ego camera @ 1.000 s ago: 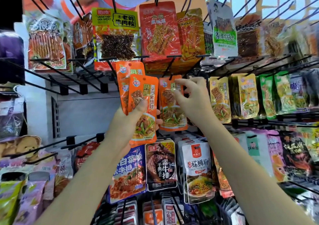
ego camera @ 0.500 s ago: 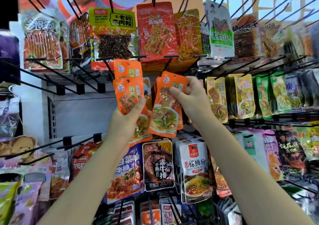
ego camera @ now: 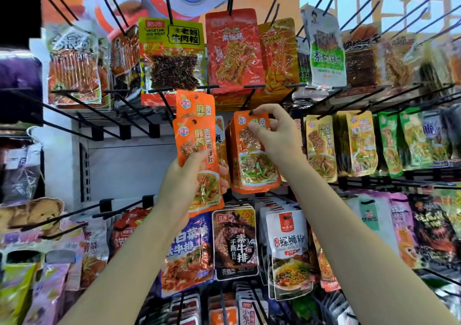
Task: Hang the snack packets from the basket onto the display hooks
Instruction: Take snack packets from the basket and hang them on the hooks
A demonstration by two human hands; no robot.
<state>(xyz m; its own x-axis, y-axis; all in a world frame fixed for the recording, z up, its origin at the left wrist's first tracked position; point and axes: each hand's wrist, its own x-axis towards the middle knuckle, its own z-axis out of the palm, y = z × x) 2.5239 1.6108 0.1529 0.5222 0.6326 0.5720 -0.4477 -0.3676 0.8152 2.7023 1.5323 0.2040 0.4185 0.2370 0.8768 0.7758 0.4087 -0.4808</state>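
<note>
Nearest to us, our left hand (ego camera: 185,185) grips two spare orange packets (ego camera: 197,155), upright. Further in, our right hand (ego camera: 274,135) pinches the top of another packet (ego camera: 252,155), its long axis vertical, its hole right at the tip of a hook (ego camera: 248,100). We judge it must slide back along the hook.

Orange snack packets (ego camera: 197,160) with green-vegetable print; yellow-green packet (ego camera: 172,55) above, red packet (ego camera: 233,50) beside it; black display hooks (ego camera: 247,97); white noodle packet (ego camera: 289,252) below.
</note>
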